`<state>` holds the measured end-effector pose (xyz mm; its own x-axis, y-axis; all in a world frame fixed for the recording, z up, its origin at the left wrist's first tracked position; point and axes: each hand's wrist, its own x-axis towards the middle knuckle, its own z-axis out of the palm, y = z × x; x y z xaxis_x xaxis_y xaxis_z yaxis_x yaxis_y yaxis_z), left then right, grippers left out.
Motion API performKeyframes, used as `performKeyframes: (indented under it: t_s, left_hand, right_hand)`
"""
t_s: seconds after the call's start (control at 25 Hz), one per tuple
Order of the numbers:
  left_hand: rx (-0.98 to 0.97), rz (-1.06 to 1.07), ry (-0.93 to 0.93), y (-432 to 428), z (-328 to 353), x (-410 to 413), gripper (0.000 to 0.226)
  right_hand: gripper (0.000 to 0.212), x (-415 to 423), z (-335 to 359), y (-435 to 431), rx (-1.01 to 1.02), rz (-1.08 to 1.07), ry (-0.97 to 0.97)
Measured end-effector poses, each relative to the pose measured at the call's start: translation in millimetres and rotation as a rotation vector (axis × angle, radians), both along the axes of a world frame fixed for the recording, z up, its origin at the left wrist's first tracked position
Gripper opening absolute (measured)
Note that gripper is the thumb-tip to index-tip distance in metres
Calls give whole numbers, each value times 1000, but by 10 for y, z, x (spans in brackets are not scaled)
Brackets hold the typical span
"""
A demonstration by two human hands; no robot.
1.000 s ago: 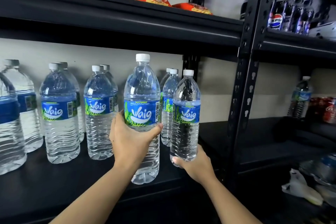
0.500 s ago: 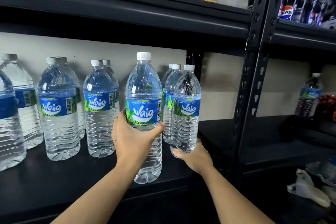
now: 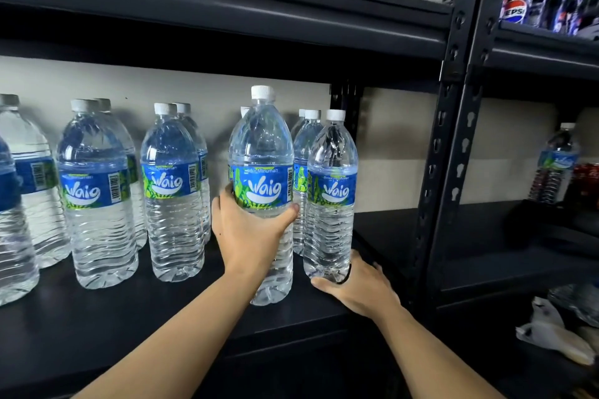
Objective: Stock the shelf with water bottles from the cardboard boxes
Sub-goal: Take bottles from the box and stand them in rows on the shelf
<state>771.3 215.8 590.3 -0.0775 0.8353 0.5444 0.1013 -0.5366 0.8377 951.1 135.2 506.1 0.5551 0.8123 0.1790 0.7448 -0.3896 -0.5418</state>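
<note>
1. The left hand (image 3: pixel 251 233) wraps the large Waig bottle (image 3: pixel 261 146) at its ribbed waist just under the label, thumb in front and fingers behind.
2. The right hand (image 3: pixel 358 285) cups the base of the smaller Waig bottle (image 3: pixel 330 227), thumb curled along its front edge.
3. Both bottles stand upright, just beside each other, at the front of the black shelf (image 3: pixel 113 327), ahead of the stocked rows (image 3: pixel 171 197). I cannot tell whether their bases rest on it.
4. Being full, they are probably heavy, with thin walls that dent under a squeeze. The ribbed waist or the base looks like the surest hold.
</note>
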Motion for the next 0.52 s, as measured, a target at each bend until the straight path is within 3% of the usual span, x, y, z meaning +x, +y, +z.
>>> performKeyframes:
  t_s: [0.28,0.44,0.52]
  left_hand:
    - [35,15,38,194,-234,139,87]
    - [66,-60,111,228,-375,74,106]
    - [-23,-182,158,250,-554,-20,117]
  right_hand:
    - [86,-69,64,-50,-10,-22,-15]
    - [87,-76,67,-49,-37,-18,-18]
    - [91,-80,56,-49,-51,-36,-17]
